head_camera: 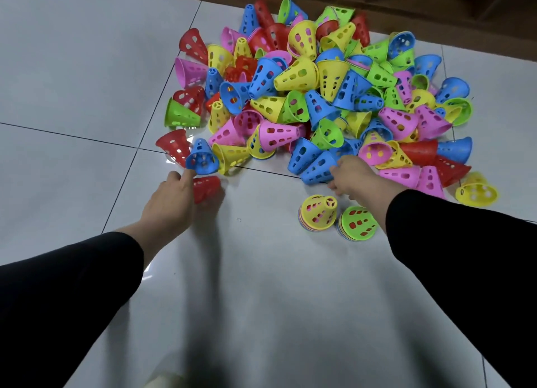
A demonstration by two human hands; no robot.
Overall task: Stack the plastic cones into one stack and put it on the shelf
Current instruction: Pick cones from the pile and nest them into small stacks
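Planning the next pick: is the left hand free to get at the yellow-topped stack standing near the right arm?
Probably not right away. The left hand already grips a red cone, and the yellow-topped stack stands across bare floor, close under the right hand. Nothing blocks the path, though.

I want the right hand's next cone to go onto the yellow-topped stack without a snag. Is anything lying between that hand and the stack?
Nothing visible does. The right hand touches a blue cone at the pile's near edge, and only bare floor separates it from the yellow-topped stack. The green-topped stack stands beside it, off that path.
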